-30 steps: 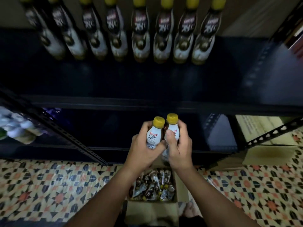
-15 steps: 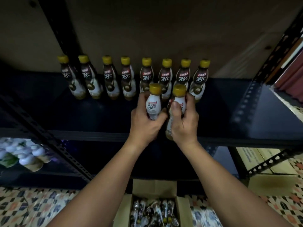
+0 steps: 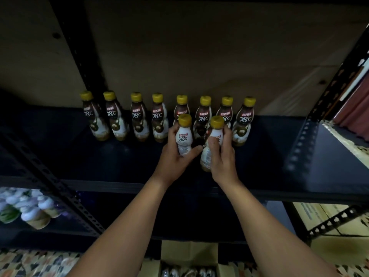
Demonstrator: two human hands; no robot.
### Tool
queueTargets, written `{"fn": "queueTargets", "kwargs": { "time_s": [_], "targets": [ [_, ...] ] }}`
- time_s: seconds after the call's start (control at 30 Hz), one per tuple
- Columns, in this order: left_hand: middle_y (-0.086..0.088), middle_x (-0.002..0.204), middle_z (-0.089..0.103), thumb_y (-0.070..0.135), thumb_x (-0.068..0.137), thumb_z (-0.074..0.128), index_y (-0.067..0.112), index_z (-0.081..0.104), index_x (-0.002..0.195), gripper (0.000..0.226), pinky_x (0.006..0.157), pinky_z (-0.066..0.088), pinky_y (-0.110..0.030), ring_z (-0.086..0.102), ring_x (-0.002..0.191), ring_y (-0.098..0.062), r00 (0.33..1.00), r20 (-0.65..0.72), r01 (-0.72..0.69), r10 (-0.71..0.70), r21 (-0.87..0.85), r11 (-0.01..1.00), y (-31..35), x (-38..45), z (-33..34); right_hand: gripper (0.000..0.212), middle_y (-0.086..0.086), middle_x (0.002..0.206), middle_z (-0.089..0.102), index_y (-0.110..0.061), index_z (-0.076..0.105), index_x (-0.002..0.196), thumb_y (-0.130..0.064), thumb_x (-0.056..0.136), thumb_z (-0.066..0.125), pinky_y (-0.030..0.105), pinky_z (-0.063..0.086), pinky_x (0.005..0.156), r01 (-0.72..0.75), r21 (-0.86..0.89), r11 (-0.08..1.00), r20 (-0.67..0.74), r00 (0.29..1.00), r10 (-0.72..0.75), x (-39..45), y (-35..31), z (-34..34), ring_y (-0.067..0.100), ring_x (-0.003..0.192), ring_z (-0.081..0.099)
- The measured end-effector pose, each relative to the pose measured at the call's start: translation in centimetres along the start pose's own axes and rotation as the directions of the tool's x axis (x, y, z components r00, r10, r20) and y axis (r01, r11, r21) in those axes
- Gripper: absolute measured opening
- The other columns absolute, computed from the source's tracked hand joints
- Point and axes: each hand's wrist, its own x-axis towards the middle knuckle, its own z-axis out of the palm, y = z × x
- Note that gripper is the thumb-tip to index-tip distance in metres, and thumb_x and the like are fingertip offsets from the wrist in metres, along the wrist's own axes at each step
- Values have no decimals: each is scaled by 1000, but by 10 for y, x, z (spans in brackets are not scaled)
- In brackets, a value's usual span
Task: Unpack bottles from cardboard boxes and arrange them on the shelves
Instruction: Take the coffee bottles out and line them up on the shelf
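Note:
My left hand (image 3: 174,159) grips a yellow-capped coffee bottle (image 3: 184,136) with its white label side toward me. My right hand (image 3: 222,156) grips a second bottle (image 3: 215,132) right beside it. Both bottles are upright over the dark shelf (image 3: 99,156), just in front of a row of several matching bottles (image 3: 137,116) standing along the shelf's back. Whether the held bottles touch the shelf I cannot tell. An open cardboard box (image 3: 189,254) with more bottles sits on the floor below, between my forearms.
A wooden back panel (image 3: 179,56) rises behind the row. Perforated metal uprights (image 3: 303,140) frame the shelf on both sides. Pale-capped bottles (image 3: 32,208) fill the lower left shelf. Cardboard (image 3: 323,216) lies at the lower right, and patterned floor tiles (image 3: 30,262) show at the bottom.
Both hands have lifted the two bottles from above the box up onto the shelf level and pushed them back toward the standing row. The view has tilted upward.

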Motion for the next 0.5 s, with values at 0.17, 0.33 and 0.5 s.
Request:
{"fn": "queueTargets", "kwargs": {
  "time_s": [0.17, 0.33, 0.5],
  "targets": [
    [10, 145, 44, 46, 79, 85, 43, 36, 144, 81, 113, 44, -42, 45, 138, -17, 991, -120, -41, 52, 90, 995, -7, 0, -6, 58, -6, 130, 63, -23, 36, 149, -29, 99, 63, 19, 49, 92, -57, 23, 998, 71, 996, 55, -6, 0, -10, 8, 118, 62],
    [-5, 131, 59, 12, 74, 90, 18, 47, 135, 75, 97, 53, -30, 61, 121, -17, 988, -142, -59, 57, -13, 998, -8, 0, -9, 81, -5, 134, 52, -25, 45, 141, -55, 76, 81, 40, 48, 106, -87, -167, 982, 34, 995, 93, -10, 8, -14, 15, 130, 51],
    [-8, 125, 65, 11, 75, 86, 16, 55, 131, 64, 92, 53, -29, 64, 118, -20, 995, -85, 43, -56, -139, 989, -18, 4, -19, 72, -1, 127, 60, -20, 53, 134, -40, 74, 87, 45, 53, 101, -135, -140, 981, 11, 990, 138, -7, 17, -15, 12, 120, 60]
  ]
}}
